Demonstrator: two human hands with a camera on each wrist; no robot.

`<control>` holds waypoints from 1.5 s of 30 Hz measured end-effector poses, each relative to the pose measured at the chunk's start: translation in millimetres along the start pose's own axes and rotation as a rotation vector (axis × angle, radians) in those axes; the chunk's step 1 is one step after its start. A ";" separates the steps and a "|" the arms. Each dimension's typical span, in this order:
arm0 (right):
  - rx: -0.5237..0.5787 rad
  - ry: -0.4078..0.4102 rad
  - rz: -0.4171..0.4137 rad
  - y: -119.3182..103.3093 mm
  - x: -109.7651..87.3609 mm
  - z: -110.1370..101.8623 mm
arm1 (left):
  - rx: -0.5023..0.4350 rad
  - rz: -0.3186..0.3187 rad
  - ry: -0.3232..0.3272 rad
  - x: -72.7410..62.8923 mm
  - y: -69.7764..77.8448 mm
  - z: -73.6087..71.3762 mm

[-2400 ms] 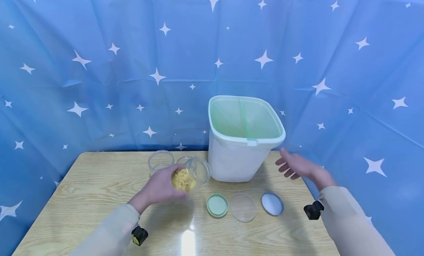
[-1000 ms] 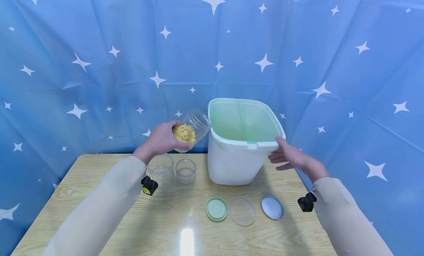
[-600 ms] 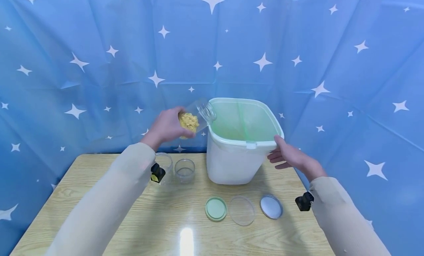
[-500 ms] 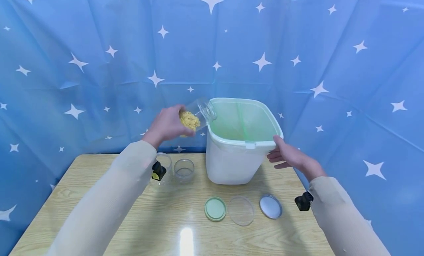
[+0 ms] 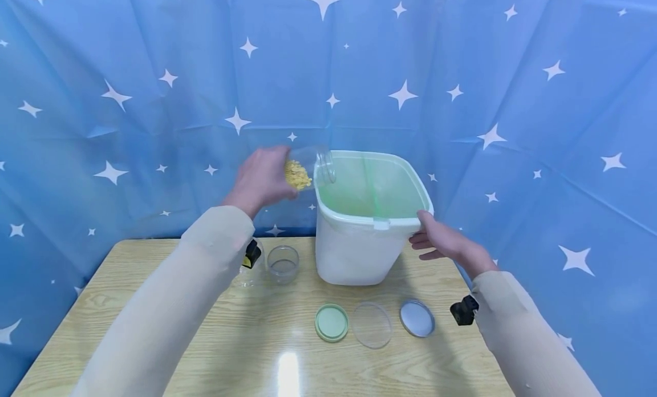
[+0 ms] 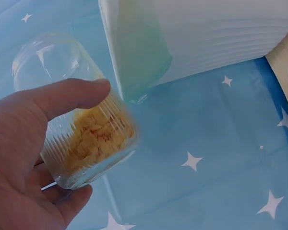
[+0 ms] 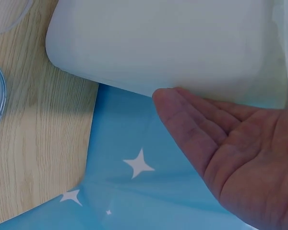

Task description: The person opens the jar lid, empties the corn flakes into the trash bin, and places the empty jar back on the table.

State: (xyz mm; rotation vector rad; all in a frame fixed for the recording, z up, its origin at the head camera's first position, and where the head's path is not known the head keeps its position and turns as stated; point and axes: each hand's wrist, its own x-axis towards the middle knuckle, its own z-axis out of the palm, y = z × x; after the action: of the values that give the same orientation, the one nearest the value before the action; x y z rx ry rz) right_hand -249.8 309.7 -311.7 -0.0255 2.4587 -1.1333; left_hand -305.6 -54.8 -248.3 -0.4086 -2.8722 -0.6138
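Note:
My left hand point(image 5: 262, 177) grips a clear ribbed jar point(image 6: 53, 62), tilted almost on its side, with its mouth over the left rim of a white bin point(image 5: 354, 254). Yellow flaky pieces point(image 6: 98, 139) lie toward the jar's base, between thumb and fingers. A pale green liner point(image 5: 354, 183) covers the bin's inside. At the bin's right front corner, my right hand point(image 5: 441, 237) has its thumb at the rim. Its other fingers point(image 7: 187, 129) extend nearly straight along the outer wall in the right wrist view, where the thumb is hidden.
Two clear containers stand left of the bin: a small one point(image 5: 283, 264) and a larger one point(image 5: 250, 274) partly behind my left sleeve. In front lie a green lid point(image 5: 331, 322), a clear lid point(image 5: 372, 325) and a grey-rimmed lid point(image 5: 417, 318). A starry blue curtain point(image 5: 154, 129) hangs behind.
My left hand has raised the jar from low over the table to the bin's left rim and tipped it further. My right hand has come in from the right to the bin's rim.

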 end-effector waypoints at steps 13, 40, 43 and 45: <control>0.041 -0.022 0.008 -2.2 -2.6 3.6 | 0.147 0.040 0.028 5.6 11.9 1.5; 0.093 -0.136 -0.010 -4.7 -2.0 -1.3 | 0.335 0.205 0.140 8.3 14.9 13.7; 0.093 -0.133 -0.017 -5.5 -1.9 -0.3 | 0.341 0.220 0.145 9.1 15.6 14.6; 0.091 -0.128 -0.019 -5.8 -1.7 0.5 | 0.347 0.229 0.148 9.5 15.9 15.1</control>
State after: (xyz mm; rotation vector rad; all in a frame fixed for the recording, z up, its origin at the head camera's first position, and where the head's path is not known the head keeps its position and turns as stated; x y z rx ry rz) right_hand -249.0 305.8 -307.1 -0.0918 2.2976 -1.2118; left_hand -311.6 -32.2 -253.8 -0.5952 -2.6637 -0.0981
